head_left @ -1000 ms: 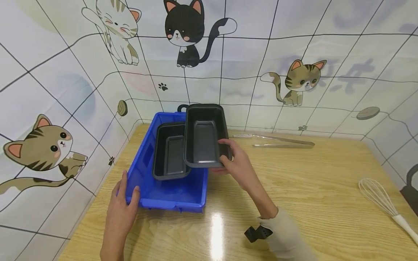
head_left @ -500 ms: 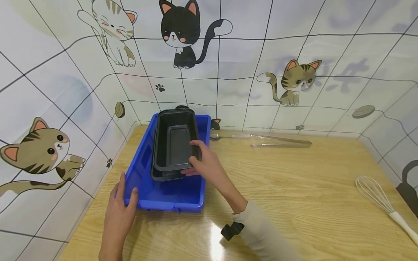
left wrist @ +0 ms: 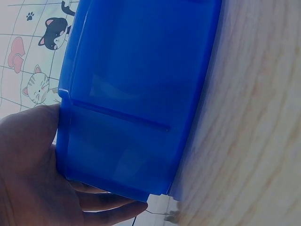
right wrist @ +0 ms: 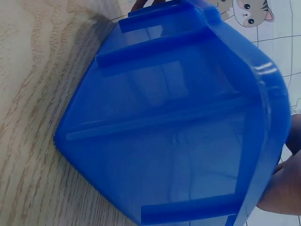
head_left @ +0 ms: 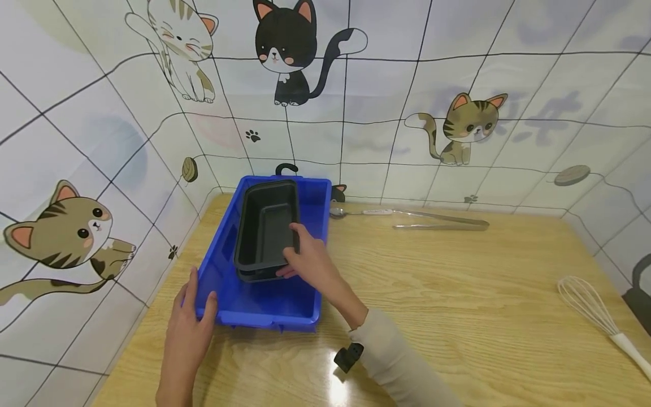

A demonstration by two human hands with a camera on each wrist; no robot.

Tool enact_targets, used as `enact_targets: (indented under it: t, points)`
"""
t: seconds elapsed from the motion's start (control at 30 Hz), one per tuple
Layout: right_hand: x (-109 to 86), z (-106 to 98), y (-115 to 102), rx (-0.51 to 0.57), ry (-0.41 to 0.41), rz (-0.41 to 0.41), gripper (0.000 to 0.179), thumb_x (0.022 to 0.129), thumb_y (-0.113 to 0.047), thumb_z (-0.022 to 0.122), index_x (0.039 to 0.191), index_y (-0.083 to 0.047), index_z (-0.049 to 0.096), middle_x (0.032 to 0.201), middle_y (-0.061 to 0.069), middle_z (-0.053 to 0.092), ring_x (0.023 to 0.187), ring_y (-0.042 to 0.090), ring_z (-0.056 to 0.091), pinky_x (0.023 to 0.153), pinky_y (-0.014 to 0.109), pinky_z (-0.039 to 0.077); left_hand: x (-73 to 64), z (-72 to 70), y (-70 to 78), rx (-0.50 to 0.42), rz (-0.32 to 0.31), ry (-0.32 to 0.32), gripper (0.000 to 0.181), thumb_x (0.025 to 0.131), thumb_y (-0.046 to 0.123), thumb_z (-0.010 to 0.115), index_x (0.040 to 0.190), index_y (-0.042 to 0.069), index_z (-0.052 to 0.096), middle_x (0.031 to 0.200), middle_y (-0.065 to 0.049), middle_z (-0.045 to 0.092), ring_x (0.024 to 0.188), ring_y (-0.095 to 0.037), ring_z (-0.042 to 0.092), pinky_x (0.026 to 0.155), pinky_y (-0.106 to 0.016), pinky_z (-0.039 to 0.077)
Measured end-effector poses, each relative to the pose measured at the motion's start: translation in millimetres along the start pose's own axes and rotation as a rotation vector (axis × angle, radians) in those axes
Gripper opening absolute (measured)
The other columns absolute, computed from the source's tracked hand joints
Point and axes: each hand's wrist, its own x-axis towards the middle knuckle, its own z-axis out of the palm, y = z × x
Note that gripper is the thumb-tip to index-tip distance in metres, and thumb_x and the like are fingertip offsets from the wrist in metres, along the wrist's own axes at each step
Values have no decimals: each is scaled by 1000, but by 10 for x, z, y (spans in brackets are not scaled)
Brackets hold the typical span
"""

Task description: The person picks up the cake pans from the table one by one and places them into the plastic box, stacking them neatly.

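Two dark loaf pans sit in the blue plastic bin (head_left: 254, 321) in the head view. The upper loaf pan (head_left: 267, 232) rests stacked in the lower loaf pan (head_left: 259, 277), of which only a strip of the near end shows. My right hand (head_left: 315, 263) pinches the upper pan's right edge near its front corner, thumb and forefinger on the inner side. My left hand (head_left: 188, 328) holds the bin's near left corner. In the left wrist view its fingers (left wrist: 101, 200) curve round the bin's outer wall (left wrist: 127, 117).
A spoon (head_left: 338, 213) and metal tongs (head_left: 442, 222) lie along the back wall on the wooden table (head_left: 432, 316). A whisk (head_left: 592, 311) with a white handle is at the far right. A dark object (head_left: 639, 294) shows at the right edge. Patterned walls border the table.
My right hand has brought the upper loaf pan leftward and down from the bin's right side into the lower pan. My left hand has stayed on the bin corner.
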Motion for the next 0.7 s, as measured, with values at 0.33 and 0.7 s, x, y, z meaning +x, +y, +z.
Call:
enact_targets:
  t: [0.33,0.7]
  points:
    - [55,70,-14,-161,-1,13,66,108,-3,48,170,5,28,79,17,78,67,29,81,71,47,67,6,25,-14,6,-9,14,77,117,43,41,178,22,-2,177,-36,15,157,-66,25,122,-83,26]
    - [63,182,7,-641,90,31,68,105,1,64,165,5,33,170,42,30,47,12,66,50,30,56,48,53,45,31,1,-10,77,117,43,40,178,22,-1,178,-35,11,157,-67,25,121,-83,28]
